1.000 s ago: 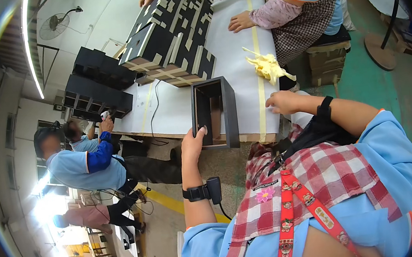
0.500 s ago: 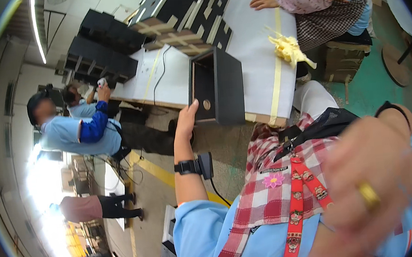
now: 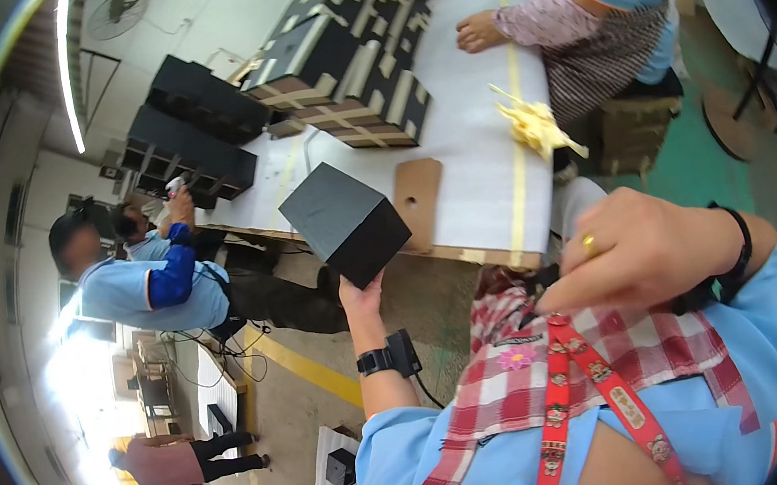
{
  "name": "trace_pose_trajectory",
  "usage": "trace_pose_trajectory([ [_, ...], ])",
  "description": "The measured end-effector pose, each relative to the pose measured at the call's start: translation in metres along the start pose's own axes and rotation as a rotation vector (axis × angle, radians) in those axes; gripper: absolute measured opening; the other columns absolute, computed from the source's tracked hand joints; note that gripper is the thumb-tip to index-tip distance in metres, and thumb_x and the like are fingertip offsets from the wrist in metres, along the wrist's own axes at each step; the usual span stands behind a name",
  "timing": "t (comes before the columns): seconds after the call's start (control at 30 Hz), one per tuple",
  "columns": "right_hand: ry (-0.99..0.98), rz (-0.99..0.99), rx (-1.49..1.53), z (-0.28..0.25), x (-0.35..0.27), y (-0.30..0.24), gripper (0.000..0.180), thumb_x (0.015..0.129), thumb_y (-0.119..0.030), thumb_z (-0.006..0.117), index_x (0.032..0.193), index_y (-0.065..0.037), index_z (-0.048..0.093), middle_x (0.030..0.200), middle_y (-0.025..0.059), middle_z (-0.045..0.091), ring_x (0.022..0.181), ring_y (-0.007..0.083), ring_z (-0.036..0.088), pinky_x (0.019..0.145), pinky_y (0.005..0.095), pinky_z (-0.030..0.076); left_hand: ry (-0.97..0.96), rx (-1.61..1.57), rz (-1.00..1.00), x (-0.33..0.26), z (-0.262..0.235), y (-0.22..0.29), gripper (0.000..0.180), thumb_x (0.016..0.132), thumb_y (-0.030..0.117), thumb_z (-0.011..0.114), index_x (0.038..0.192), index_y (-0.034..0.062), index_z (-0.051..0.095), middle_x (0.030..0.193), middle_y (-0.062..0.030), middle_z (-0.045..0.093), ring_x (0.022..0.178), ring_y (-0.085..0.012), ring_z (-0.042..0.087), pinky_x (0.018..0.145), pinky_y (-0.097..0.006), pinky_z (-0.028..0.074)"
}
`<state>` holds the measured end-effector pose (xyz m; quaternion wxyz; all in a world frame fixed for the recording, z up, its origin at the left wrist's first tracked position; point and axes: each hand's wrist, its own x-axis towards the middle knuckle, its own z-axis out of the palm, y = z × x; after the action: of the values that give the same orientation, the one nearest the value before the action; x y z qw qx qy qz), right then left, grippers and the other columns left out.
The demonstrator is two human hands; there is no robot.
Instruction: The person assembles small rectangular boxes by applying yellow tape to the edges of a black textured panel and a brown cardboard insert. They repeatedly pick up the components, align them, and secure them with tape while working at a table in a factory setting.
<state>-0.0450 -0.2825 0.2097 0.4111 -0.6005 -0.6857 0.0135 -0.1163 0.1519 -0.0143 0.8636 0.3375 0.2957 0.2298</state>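
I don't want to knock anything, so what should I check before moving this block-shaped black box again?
1. Left hand holding the block-shaped black box at its lower end: ok.
2. Right hand off the box: ok.
3. Right hand empty: cannot tell; curled and blurred.
4. Near part of the white-covered table bare: not ok; a flat brown board with a hole lies there.
5. Co-worker's hand away from the box: ok.

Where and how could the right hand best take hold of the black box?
The black box is probably best gripped at its right edge, with the right hand coming from the person's right: that straight edge is uncovered, while the left hand holds the lower end.
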Motion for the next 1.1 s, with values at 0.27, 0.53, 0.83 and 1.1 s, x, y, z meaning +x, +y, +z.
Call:
trace_pose_trajectory([
  [0.27, -0.041, 0.666, 0.065, -0.002, -0.04, 0.038, 0.012, 0.081, -0.005, 0.063, 0.092, -0.003, 0.066, 0.075, 0.01, 0.065, 0.069, 0.0221, 0.064, 0.061, 0.0295, 0.048, 0.033, -0.084, 0.018, 0.136, 0.007, 0.016, 0.031, 0.096, 0.023, 0.039, 0.121, 0.0104, 0.052, 0.118, -0.0105, 0.056, 0.105, -0.0283, 0.056, 0.086, -0.048, 0.049],
  [0.53, -0.078, 0.888, 0.153, 0.013, -0.044, 0.07, 0.013, 0.083, -0.007, 0.061, 0.094, -0.001, 0.065, 0.077, 0.0112, 0.066, 0.069, 0.0205, 0.065, 0.062, 0.0299, 0.049, 0.144, 0.412, 0.065, 0.153, 0.037, -0.051, 0.034, 0.096, 0.026, 0.039, 0.111, -0.0008, 0.053, 0.102, -0.0151, 0.06, 0.088, -0.026, 0.063, 0.067, -0.033, 0.053],
  [0.83, -0.246, 0.64, 0.117, 0.063, -0.052, 0.112, 0.017, 0.083, -0.014, 0.059, 0.094, -0.003, 0.066, 0.082, 0.014, 0.066, 0.074, 0.0294, 0.063, 0.067, 0.0364, 0.049, 0.176, 1.065, 0.482, 0.045, 0.059, -0.098, 0.058, 0.09, 0.028, 0.052, 0.126, -0.0134, 0.034, 0.114, -0.0287, 0.053, 0.106, -0.0329, 0.056, 0.093, -0.035, 0.042],
  [1.1, -0.279, 0.632, 0.044, 0.069, -0.062, 0.101, 0.017, 0.082, -0.016, 0.06, 0.094, -0.004, 0.066, 0.083, 0.0141, 0.066, 0.075, 0.0302, 0.063, 0.066, 0.0374, 0.048, -0.032, 1.767, 0.624, -0.004, 0.103, -0.137, 0.083, 0.066, 0.038, 0.071, 0.136, 0.013, 0.035, 0.138, -0.0222, 0.031, 0.126, -0.0385, 0.033, 0.095, -0.056, 0.032],
])
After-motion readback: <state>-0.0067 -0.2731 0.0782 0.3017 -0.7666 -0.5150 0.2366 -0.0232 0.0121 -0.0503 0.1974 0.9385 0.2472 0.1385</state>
